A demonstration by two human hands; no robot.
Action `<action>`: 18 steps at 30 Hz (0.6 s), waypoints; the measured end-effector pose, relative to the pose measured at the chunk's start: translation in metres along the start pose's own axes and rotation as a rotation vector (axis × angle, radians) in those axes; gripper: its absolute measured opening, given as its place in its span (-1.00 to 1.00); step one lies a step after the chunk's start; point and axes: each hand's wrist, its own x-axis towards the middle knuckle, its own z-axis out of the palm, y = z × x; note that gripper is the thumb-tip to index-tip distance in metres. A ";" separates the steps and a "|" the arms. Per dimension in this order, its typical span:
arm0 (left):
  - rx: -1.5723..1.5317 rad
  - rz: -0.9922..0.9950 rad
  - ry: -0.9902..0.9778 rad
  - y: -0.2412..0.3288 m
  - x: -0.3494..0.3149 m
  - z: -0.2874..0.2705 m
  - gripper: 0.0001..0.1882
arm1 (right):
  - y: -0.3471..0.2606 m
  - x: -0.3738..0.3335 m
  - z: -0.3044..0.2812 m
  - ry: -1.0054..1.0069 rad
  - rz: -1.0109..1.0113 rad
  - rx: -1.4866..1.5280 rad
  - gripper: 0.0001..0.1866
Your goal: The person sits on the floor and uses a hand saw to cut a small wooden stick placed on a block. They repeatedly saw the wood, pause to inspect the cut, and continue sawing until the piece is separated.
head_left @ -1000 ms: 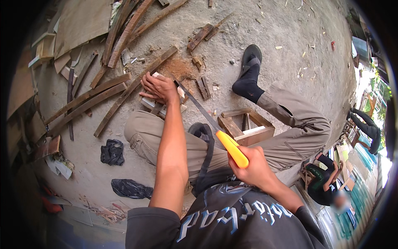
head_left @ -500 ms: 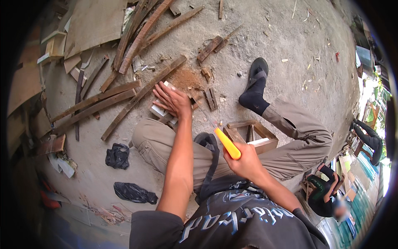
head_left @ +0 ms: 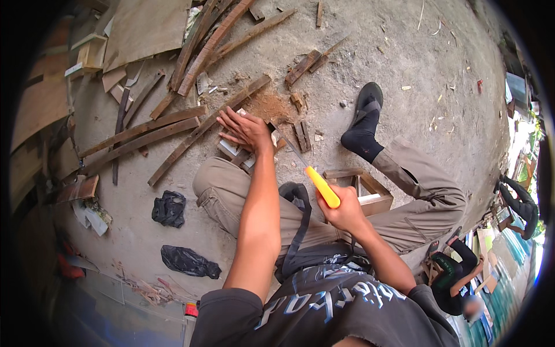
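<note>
In my right hand (head_left: 344,209) is a handsaw with a yellow handle (head_left: 322,186), the fingers wrapped around the grip. Its thin blade (head_left: 293,148) slants up and left toward my left hand (head_left: 250,130). That hand lies flat with fingers stretched out, pressing on a piece of wood with a whitish face (head_left: 229,148); much of the wood is hidden under the palm. The far end of the blade reaches beside the left wrist, and its contact with the wood cannot be made out. Reddish sawdust (head_left: 272,109) is spread on the ground just beyond.
A small wooden frame (head_left: 378,205) lies between my legs. Long wooden strips (head_left: 193,141) and a plywood sheet (head_left: 144,26) lie at the left and far left. Short wood pieces (head_left: 302,136) lie near the sawdust. Two black plastic bags (head_left: 169,209) are left of my knee. Another person (head_left: 457,274) sits at right.
The whole scene has shifted slightly right as the view turned. The saw has moved a little relative to the wood, with more blade showing. My left hand stays in place on the wood.
</note>
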 end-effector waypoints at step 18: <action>-0.048 -0.006 -0.020 0.000 0.003 0.008 -0.50 | -0.056 -0.010 -0.006 0.054 0.051 -0.047 -0.81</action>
